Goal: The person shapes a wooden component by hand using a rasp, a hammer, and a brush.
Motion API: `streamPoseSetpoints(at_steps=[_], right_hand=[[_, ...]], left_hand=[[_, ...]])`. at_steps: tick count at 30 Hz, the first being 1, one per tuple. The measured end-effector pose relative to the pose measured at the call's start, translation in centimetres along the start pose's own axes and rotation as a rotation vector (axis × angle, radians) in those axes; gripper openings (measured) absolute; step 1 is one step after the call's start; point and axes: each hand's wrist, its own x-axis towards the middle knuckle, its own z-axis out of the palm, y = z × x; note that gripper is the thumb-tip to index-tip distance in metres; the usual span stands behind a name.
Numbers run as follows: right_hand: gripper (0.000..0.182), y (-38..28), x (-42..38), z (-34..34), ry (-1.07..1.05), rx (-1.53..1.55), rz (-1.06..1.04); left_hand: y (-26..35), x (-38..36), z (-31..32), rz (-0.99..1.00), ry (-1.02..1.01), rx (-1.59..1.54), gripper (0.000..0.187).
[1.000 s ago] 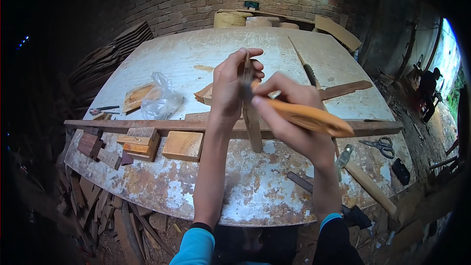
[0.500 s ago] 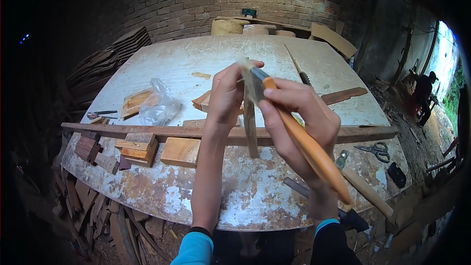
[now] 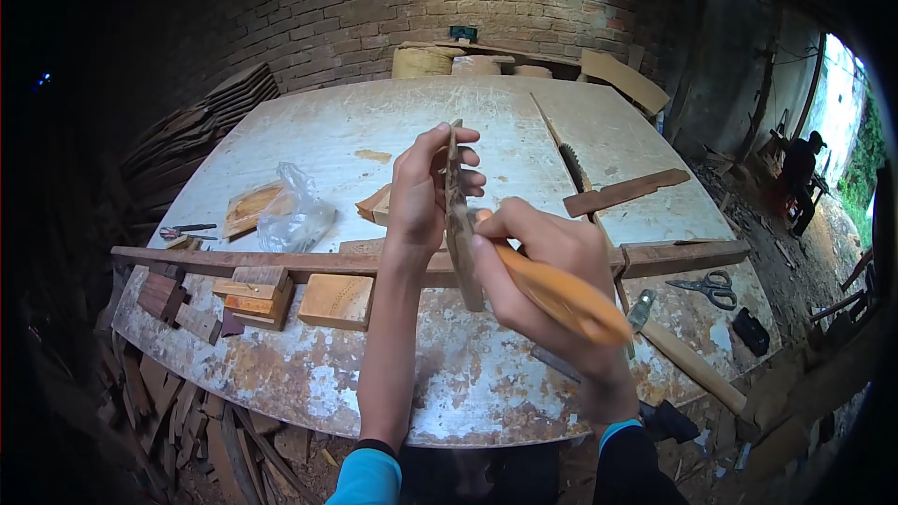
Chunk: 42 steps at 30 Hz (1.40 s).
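Note:
My left hand [image 3: 420, 189] grips a thin strip of wood [image 3: 462, 243], held upright and edge-on over the worktable [image 3: 449, 355]. My right hand [image 3: 552, 276] is closed round a paintbrush [image 3: 561, 288] with a thick orange handle pointing down to the right. Its head end is against or close beside the strip's face, mostly hidden by my fingers. Behind my left wrist lies a wood block [image 3: 376, 204]. A hammer [image 3: 687, 355] rests to the right of my right wrist.
A long wooden bar [image 3: 243, 262] crosses the table. Wooden blocks [image 3: 337, 302] and a hand plane [image 3: 254, 295] sit left, near a plastic bag [image 3: 297, 215]. Scissors [image 3: 708, 289], a saw [image 3: 571, 164] and a notched board [image 3: 627, 193] lie right. A person [image 3: 802, 178] sits far right.
The brush has moved down along the wood strip, from near its top to its middle, with my right hand lower. The strip has tilted slightly, and the view has shifted a little.

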Motion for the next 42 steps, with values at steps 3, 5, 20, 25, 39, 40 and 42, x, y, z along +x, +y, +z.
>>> streamPoseSetpoints(at_steps=[3,5,20,25,39,40,42], right_hand=[[0.01,1.1,0.6,1.4,0.214,0.029,-0.122],[0.011,2.9,0.9,1.4,0.037,0.046,-0.041],[0.006,3.5,1.2,2.1,0.226,0.137,-0.02],[0.008,3.0,0.8,1.4,0.093,0.234,0.093],[0.01,4.0,1.4,1.0,-0.089,0.705,0.334],[0.012,4.9,1.5,0.4,-0.058,0.999,0.376],[0.017,6.1,1.7,0.7,0.059,1.118,0.296]], left_hand=[[-0.6,0.4,-0.4,0.027,0.017,0.033,0.034],[-0.9,0.4,0.2,0.038,0.041,0.08,0.035],[-0.7,0.5,-0.4,0.112,-0.024,0.085,0.036],[0.2,0.3,-1.3,0.097,0.025,-0.003,0.03],[0.3,0.4,-0.8,0.061,-0.113,-0.15,0.064],[0.4,0.6,-1.6,0.033,-0.2,-0.241,0.063],[0.3,0.5,-1.8,0.011,-0.223,-0.279,0.066]])
